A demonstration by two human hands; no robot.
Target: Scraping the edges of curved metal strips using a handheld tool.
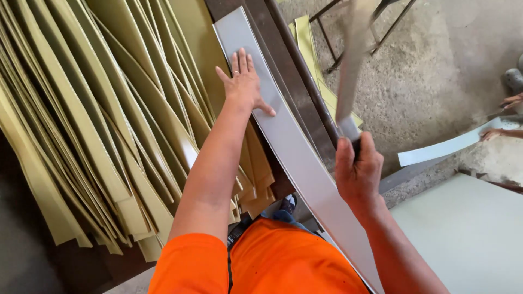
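My left hand (243,81) lies flat, fingers spread, on a long grey-white strip (297,155) that runs along the edge of a dark workbench (294,76). My right hand (357,166) is closed around the dark handle of a long flat blade (351,60), raised above the strip and blurred with motion. To the left of the strip, many yellow-green strips (92,120) fan out across the bench.
More yellow-green strips (316,60) hang off the bench's far side above a concrete floor (436,81). Another person's hands (504,117) at the right edge hold a pale strip (447,147). A pale flat board (468,228) sits lower right. Metal legs (381,32) stand behind.
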